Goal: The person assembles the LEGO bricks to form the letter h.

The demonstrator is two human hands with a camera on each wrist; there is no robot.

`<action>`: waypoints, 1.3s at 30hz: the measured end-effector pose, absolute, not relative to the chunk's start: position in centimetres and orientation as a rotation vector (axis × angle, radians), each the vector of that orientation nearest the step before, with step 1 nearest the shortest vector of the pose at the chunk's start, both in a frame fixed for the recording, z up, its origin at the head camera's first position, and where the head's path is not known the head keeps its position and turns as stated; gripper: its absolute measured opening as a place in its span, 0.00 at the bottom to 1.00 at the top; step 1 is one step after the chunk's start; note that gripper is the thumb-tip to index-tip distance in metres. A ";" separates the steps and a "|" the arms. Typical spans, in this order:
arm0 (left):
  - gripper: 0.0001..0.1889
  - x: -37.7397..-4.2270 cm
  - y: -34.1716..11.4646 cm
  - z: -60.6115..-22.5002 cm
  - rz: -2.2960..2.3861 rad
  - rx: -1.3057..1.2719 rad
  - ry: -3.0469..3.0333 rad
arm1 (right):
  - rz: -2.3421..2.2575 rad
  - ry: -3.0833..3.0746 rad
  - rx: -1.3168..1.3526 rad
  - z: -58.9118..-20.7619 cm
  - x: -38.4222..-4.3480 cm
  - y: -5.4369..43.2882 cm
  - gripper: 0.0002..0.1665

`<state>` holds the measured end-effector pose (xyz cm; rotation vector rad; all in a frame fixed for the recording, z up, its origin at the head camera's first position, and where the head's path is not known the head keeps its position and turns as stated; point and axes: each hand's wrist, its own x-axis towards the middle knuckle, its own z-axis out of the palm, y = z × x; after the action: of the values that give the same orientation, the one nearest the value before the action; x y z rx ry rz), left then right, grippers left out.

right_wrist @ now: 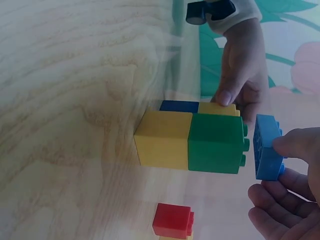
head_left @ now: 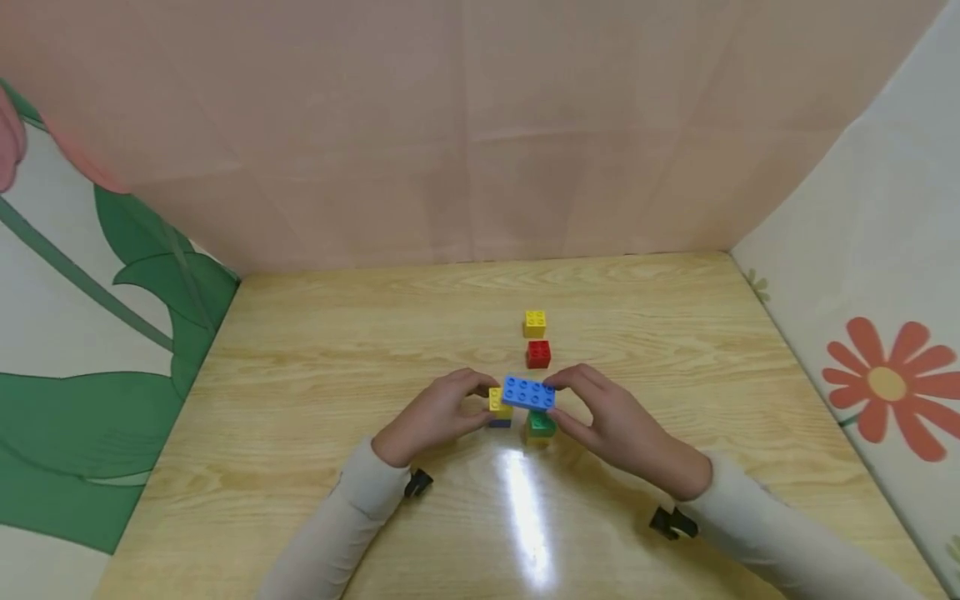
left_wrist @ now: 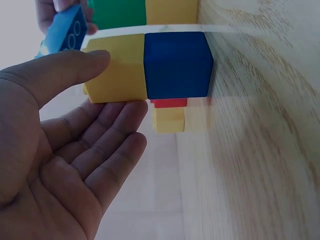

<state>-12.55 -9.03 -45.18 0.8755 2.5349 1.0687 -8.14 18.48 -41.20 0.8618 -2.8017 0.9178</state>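
A long light-blue brick (head_left: pixel 528 392) with studs on top is pinched between the thumb and fingers of my right hand (head_left: pixel 611 417). Below it stand two short stacks side by side. In the left one, a yellow brick (left_wrist: pixel 120 70) sits on a dark-blue brick (left_wrist: pixel 177 65). My left hand (head_left: pixel 442 408) holds that yellow brick between thumb and fingers. The other stack has a green brick (right_wrist: pixel 216 144) on top of a yellow brick (right_wrist: pixel 164 139). A narrow gap separates the light-blue brick from the green studs in the right wrist view.
Behind the stacks, a red brick (head_left: pixel 538 354) and another yellow brick (head_left: pixel 535 323) stand on the wooden table (head_left: pixel 337 333). A pink cloth (head_left: pixel 465 167) hangs along the far edge, with flower-patterned panels (head_left: pixel 888 383) at the sides.
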 end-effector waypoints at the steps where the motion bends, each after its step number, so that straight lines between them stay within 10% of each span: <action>1: 0.21 -12.5 -9.0 -45.1 1.067 0.877 2.531 | 0.919 -2.801 0.866 -41.2 -8.1 18.4 0.21; 39: 0.20 -12.0 -9.1 -44.7 0.992 0.960 2.500 | 0.921 -2.765 0.967 -42.5 -7.8 17.6 0.23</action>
<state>-12.03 -9.13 -44.72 0.9604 2.4999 0.9916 -7.82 17.62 -42.53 0.9669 -2.7651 0.9215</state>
